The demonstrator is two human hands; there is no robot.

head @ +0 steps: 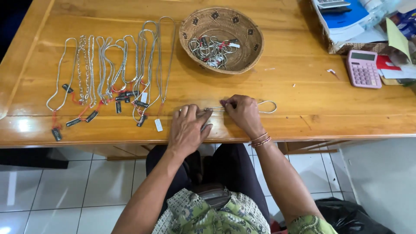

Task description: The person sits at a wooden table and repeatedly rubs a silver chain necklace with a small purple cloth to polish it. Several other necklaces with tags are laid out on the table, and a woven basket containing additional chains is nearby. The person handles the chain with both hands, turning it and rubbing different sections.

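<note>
Head view: both hands' grip pinching a silver chain (pixel 260 107); woven basket (pixel 249 50) holds tagged chains (pixel 212 48).

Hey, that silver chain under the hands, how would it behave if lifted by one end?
The silver chain would probably go floppy and dangle, since it lies in a loose loop. Its shiny links may slip between both hands, the left hand and right hand. It looks thin, likely light.

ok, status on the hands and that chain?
Left hand flat on the chain end, table edge. Right hand pinching it near the middle. Loop lies free to the right. Basket and laid-out chains well apart.
</note>
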